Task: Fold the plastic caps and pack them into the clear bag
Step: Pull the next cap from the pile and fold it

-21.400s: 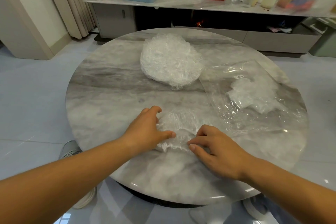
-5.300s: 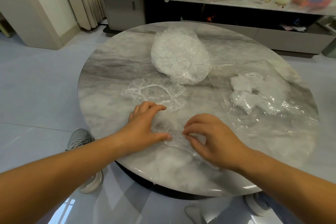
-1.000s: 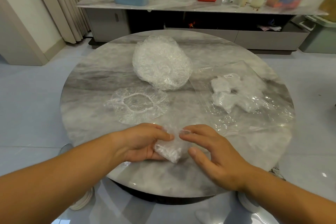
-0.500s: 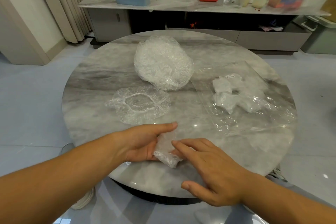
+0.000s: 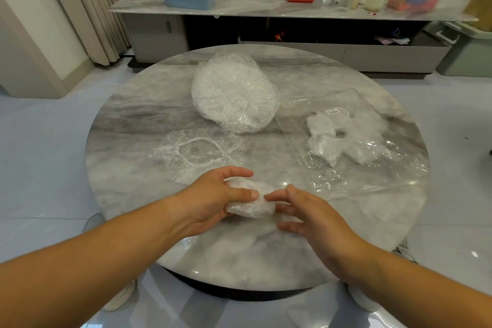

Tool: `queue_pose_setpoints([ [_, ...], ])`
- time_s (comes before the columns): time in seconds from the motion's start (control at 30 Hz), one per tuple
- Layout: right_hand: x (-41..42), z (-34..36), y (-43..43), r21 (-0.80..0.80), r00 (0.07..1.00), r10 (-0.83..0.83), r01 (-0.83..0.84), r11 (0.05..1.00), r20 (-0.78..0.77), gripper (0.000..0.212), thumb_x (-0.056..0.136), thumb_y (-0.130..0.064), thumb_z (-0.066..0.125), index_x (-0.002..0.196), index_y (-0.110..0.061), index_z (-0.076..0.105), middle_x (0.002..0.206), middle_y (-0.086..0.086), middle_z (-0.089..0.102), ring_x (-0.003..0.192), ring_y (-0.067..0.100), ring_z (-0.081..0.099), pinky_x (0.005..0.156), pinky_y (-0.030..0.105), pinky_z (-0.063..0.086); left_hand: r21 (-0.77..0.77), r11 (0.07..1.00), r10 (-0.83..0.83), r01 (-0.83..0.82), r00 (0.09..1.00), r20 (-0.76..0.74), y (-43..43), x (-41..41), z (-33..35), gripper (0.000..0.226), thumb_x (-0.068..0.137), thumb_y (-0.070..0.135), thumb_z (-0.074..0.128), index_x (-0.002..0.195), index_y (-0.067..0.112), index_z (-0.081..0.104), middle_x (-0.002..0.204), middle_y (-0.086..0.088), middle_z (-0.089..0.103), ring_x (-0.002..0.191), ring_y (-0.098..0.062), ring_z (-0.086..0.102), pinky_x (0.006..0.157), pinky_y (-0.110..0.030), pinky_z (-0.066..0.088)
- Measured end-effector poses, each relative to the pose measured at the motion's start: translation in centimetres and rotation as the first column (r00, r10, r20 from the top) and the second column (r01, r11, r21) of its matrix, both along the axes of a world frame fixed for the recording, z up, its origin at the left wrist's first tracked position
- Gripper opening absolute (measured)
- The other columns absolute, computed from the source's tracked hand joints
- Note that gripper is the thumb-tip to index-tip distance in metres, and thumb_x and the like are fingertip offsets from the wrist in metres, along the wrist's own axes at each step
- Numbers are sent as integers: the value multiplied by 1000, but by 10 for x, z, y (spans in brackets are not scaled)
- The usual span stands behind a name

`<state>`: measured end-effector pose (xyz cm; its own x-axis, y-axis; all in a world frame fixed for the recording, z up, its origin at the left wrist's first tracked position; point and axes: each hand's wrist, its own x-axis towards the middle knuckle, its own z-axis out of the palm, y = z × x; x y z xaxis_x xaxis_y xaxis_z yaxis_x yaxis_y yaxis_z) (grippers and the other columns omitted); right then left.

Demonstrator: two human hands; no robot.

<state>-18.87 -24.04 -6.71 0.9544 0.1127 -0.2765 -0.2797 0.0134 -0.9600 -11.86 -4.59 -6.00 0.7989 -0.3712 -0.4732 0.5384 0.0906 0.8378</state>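
Landmark: stack of caps (image 5: pixel 234 93), unfolded, lying on the marble table (image 5: pixel 133 120)
Folded cap (image 5: pixel 255 202): crumpled bundle on the near side of the stack, well apart from it, between both hands
Left hand (image 5: pixel 213 200): thumb and fingers curled round the folded cap, gripping its left end
Right hand (image 5: pixel 314 218): fingers nearly straight and spread, grasping nothing; fingertips at the bundle's right end
Open cap (image 5: pixel 173 168): flat, elastic ring up, just near-left of the stack
Clear bag (image 5: pixel 386 157): right of the stack, lying flat, holding packed caps (image 5: pixel 327 141)

Home living room: curtains (image 5: pixel 87 5), sideboard (image 5: pixel 266 8), marble table (image 5: pixel 133 120).
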Motion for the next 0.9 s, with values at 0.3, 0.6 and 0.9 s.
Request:
queue_pose_setpoints([
  [0.3,10,18,-22,244,988,-66,99,965,-140,57,89,-58,50,101,-11,79,114,20,73,103,30,69,91,45,51,172,974,-186,145,951,248,-24,1,8,55,74,-4,84,120,18,65,116,-15,70,106,-32,70,93,-42,58],
  [0.6,12,32,-60,-138,996,-82,86,987,35,59,100,-51,38,87,-14,83,98,10,78,96,24,74,89,40,56,349,912,-333,216,887,321,-68,4,15,56,71,31,91,119,37,62,121,2,65,111,-14,65,97,-34,55],
  [0.9,42,37,-153,-132,903,-382,411,902,196,61,105,-54,35,86,-22,83,108,5,77,108,24,70,104,45,50,721,679,-684,140,478,551,-121,12,5,38,104,45,40,126,29,66,156,10,36,145,-3,25,117,-20,19],
])
